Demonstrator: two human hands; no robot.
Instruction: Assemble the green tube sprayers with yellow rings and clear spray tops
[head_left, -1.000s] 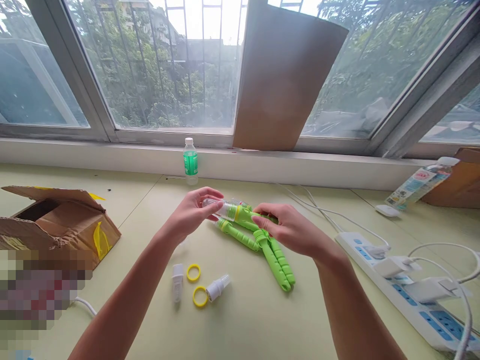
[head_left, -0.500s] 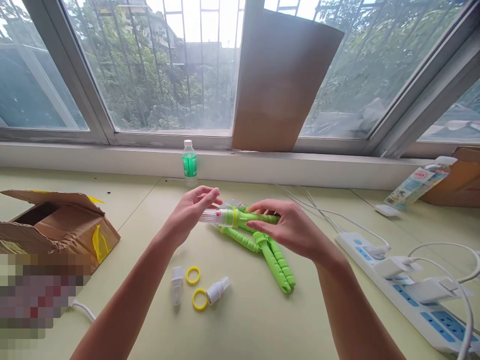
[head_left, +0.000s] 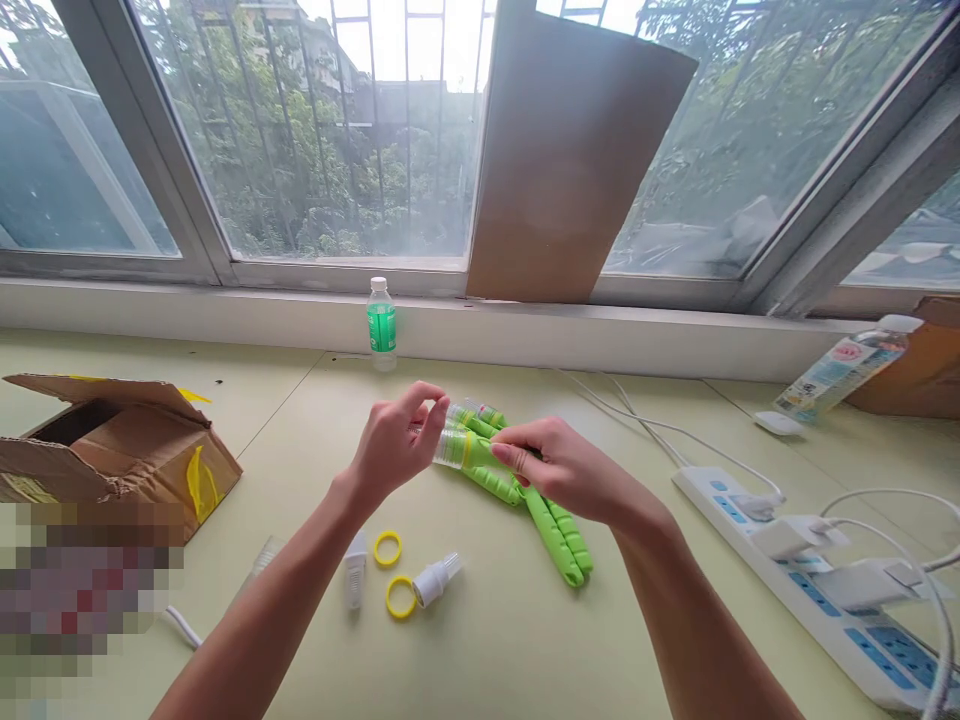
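My left hand (head_left: 397,435) is closed around the clear ribbed plastic tube (head_left: 451,448) on the end of a green plastic handle (head_left: 480,454), a yellow ring at their joint. My right hand (head_left: 559,465) pinches the same green handle from the right, covering its far end. Below and behind it lie several similar green handles (head_left: 559,535), some with clear ends. Nearer to me are two yellow rings (head_left: 388,533) and a white plastic fitting with a clear ribbed tip (head_left: 439,580). A second white fitting (head_left: 355,575) is partly behind my left forearm.
An open cardboard box (head_left: 142,450) stands at the left. At the right lies a white power strip (head_left: 757,540) with plugged-in chargers and loose cables. A green-labelled bottle (head_left: 382,328) stands by the window sill; another bottle (head_left: 847,370) leans at the far right.
My left hand has closed further around the clear tube. My right hand has moved slightly left along the handle and tightened its fingers. A clear piece now shows beside my left forearm.
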